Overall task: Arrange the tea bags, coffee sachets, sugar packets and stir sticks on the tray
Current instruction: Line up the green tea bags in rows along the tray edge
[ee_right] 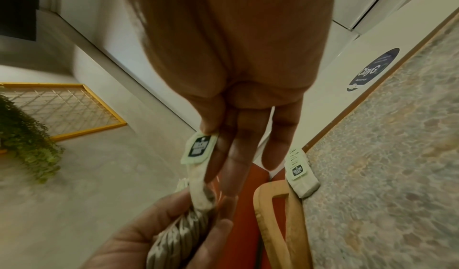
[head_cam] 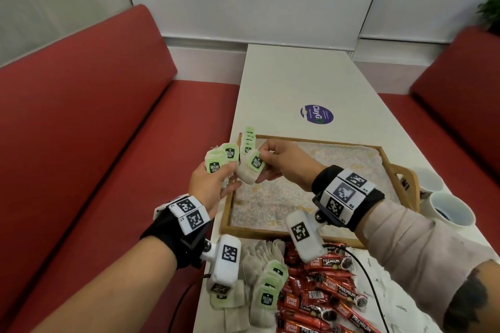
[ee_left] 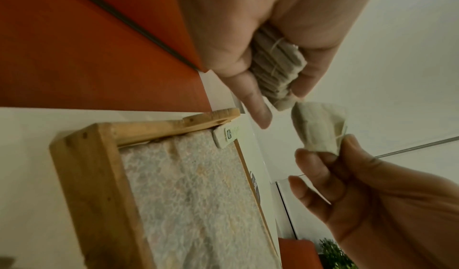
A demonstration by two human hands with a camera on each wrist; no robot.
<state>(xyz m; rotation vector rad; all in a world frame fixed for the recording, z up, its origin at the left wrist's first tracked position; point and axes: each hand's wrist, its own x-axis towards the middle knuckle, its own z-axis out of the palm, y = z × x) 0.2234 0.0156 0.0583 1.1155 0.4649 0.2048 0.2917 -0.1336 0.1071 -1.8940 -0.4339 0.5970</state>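
Currently left hand (head_cam: 209, 184) grips a tea bag stack (head_cam: 220, 161) as supply; right hand (head_cam: 281, 163) pinches one tea bag (head_cam: 251, 169), likely to extend the row (head_cam: 249, 140) in the tray (head_cam: 389, 167) corner.

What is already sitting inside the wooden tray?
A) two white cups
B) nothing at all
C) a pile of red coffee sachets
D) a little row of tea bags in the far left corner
D: a short row of tea bags stands in the far left corner of the tray, while the red coffee sachets lie on the table in front of it and the white cups stand beside it.
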